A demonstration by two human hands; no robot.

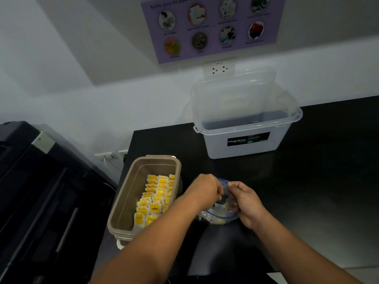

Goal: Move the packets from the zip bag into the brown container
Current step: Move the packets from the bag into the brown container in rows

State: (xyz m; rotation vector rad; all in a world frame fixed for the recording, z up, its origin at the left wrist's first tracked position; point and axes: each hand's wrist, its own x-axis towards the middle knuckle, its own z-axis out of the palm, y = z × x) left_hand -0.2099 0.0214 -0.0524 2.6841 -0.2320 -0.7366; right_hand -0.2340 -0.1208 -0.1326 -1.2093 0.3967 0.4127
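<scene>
Black counter [307, 181]: zip bag [220, 215] held between left hand [206, 190] and right hand [245, 201].

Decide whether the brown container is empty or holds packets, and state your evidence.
It holds packets. The brown container has rows of yellow tea packets standing along its right side; its left side shows bare floor, so it is not full.

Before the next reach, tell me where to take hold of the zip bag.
Grip the zip bag at its blue-lined mouth, one hand on each side, coming from above. It lies slumped on the black counter with the mouth facing up; the left hand and right hand already pinch it there.
</scene>
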